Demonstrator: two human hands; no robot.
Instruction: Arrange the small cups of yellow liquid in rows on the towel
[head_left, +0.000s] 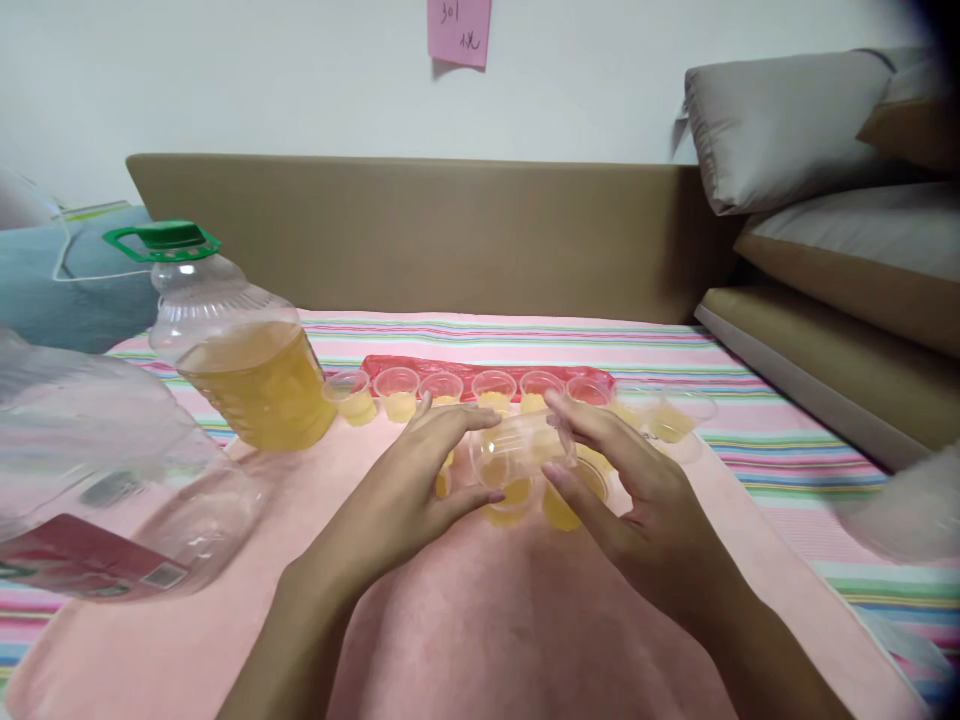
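Observation:
Between my two hands a clear plastic cup lies tipped on its side in the air, with no drink visible inside. My right hand grips one end with thumb and fingers. My left hand has its thumb and fingertips around the other end, at the rim. Just beyond and below are several clear cups with yellow liquid, among them a nearer cup and a back-row cup. My hands partly hide the middle cups.
A large green-capped bottle of yellow liquid stands at left, behind a blurred clear bottle with a red label. A red plastic bag lies behind the cups on a pink cloth. Cushions are stacked at right.

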